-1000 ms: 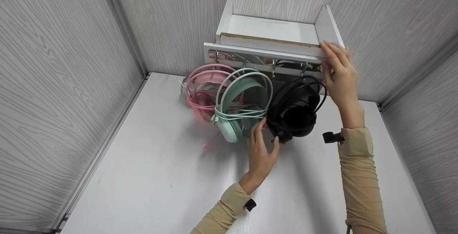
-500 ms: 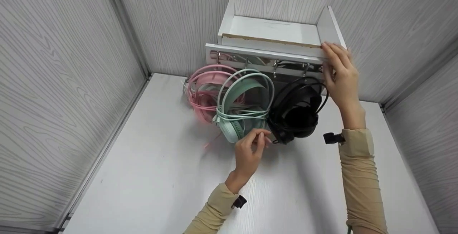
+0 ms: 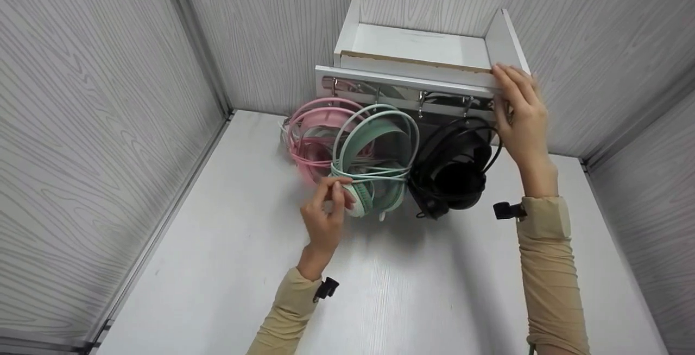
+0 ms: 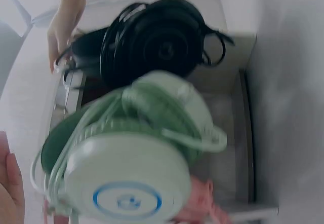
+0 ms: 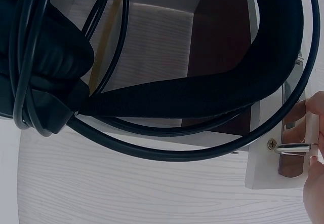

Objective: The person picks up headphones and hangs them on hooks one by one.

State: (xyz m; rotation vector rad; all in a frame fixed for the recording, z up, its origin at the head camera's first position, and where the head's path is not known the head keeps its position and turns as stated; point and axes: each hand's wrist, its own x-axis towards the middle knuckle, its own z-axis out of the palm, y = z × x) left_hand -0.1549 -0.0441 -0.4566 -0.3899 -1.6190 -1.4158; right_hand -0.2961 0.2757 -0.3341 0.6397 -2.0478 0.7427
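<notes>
My left hand [image 3: 324, 216] has bent fingers beside the left ear cup of the mint-green headphones [image 3: 402, 181]; exact contact is hard to tell. In the left wrist view its fingers [image 4: 12, 176] show at the left edge, beside the ear cup [image 4: 126, 178] with a blue ring. My right hand [image 3: 524, 119] grips the right end of the white hook shelf [image 3: 418, 78], fingertips on top and thumb lower down. Pink headphones [image 3: 309, 151] hang left of the mint pair, and black headphones [image 3: 461, 181] hang on the right, near the right hand. Cables are wound round the headphones.
Metal hooks [image 3: 421, 106] line the shelf front, one without headphones. The shelf stands at the back of the white table [image 3: 380, 290], close to the grey wood-grain wall [image 3: 271, 35]. Side panels [image 3: 98, 127] flank the table.
My left hand has moved left, from between the mint and black headphones to the mint pair's left ear cup. That cup now faces more sideways. The right hand keeps its hold on the shelf.
</notes>
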